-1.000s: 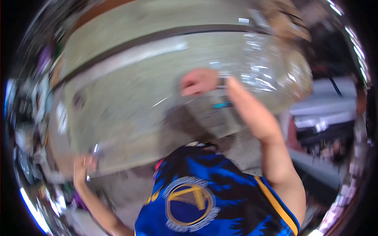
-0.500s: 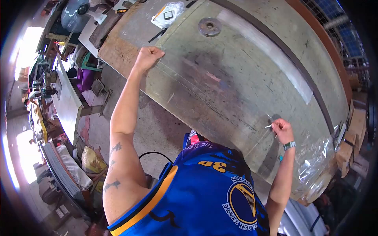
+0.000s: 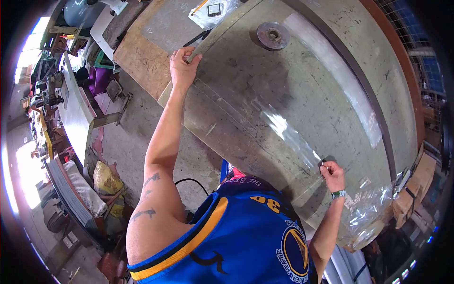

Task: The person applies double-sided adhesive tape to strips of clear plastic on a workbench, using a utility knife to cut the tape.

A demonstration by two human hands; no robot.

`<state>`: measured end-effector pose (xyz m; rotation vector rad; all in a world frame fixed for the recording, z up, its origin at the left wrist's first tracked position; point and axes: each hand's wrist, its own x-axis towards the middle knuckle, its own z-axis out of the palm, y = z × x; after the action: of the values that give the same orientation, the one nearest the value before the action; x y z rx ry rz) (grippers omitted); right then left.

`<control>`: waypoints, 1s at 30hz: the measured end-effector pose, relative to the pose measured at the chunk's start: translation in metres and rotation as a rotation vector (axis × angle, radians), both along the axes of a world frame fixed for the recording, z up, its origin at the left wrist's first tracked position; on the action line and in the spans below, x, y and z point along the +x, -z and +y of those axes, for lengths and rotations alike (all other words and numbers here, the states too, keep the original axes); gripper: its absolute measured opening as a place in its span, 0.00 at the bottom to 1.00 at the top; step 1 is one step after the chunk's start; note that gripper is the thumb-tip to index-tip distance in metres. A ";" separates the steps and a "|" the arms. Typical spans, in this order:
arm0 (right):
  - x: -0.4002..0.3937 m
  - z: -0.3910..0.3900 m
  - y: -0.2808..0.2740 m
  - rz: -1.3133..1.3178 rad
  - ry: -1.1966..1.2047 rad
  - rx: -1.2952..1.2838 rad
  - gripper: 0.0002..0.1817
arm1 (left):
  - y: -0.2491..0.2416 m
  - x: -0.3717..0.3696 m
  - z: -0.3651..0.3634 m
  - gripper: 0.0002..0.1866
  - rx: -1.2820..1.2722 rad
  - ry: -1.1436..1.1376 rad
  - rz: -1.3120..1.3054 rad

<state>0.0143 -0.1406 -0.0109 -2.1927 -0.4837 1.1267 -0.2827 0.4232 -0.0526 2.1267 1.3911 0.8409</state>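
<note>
My right hand [image 3: 333,175] pinches the near end of a clear, shiny plastic strip [image 3: 286,130] above the table's right part. A small dark bit shows at those fingertips. The strip slants up and left toward my left hand [image 3: 184,67], but its far part is too transparent to follow. My left hand is at the left edge of the worn greenish table top [image 3: 227,57], its thumb and fingers closed around something I cannot make out. Beyond the strip, a round flat metal disc with a central hub [image 3: 273,36] rests on the table.
A dark curved band [image 3: 350,71] runs along the table's far side beside a whitish strip [image 3: 340,78]. Crumpled clear plastic [image 3: 373,206] lies at the right corner. A white plastic bag [image 3: 213,13] is at the top. A workbench [image 3: 75,113] stands left.
My right hand has moved slightly down and its pale stick-like bit no longer shows. My left hand has turned, opening its grip wider at the edge. Glare now reveals the plastic strip.
</note>
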 end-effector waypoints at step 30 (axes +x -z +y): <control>0.002 -0.044 -0.022 -0.186 -0.091 -0.219 0.11 | 0.015 -0.002 0.008 0.19 0.234 0.177 0.241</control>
<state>0.0163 -0.1842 0.0115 -2.5031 -0.5671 1.0710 -0.2850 0.4312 -0.0679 2.5598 1.2416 0.7268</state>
